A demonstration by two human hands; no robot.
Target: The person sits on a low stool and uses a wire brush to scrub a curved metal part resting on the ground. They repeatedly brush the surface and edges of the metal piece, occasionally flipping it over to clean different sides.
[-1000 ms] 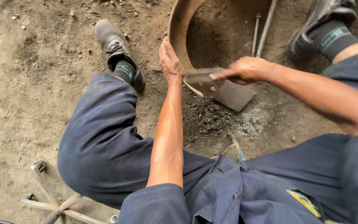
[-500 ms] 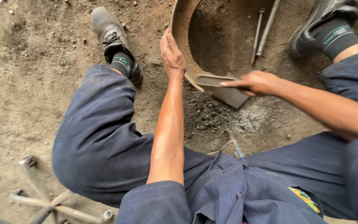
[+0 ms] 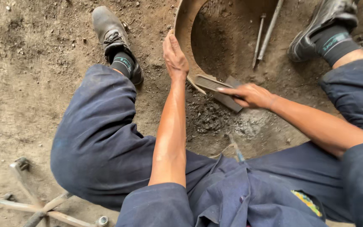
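Head view is looking straight down on a person sitting on a dirt floor (image 3: 30,84), legs in dark blue work trousers spread to either side. The left hand (image 3: 175,56) is lying flat, fingers together and extended, pressing against the outer wall of a rusty curved metal ring (image 3: 184,31) that is standing on edge in the dirt; it is gripping nothing, only bracing. The right hand (image 3: 248,94) is closing around a flat grey metal tool (image 3: 215,86), index finger stretched along its top, and the tool's far end is touching the ring's lower rim just beside the left hand. A broader flat blade part is showing under the right palm, resting on the ground. Dark loose ash and grit (image 3: 215,117) are lying directly below the tool, between the knees. Two thin metal rods (image 3: 265,33) are lying inside the ring's hollow, well apart from both hands. Black shoes are showing at upper left (image 3: 112,31) and upper right (image 3: 320,21). A welded rod stand (image 3: 43,206) is sitting at lower left, beside the left thigh.
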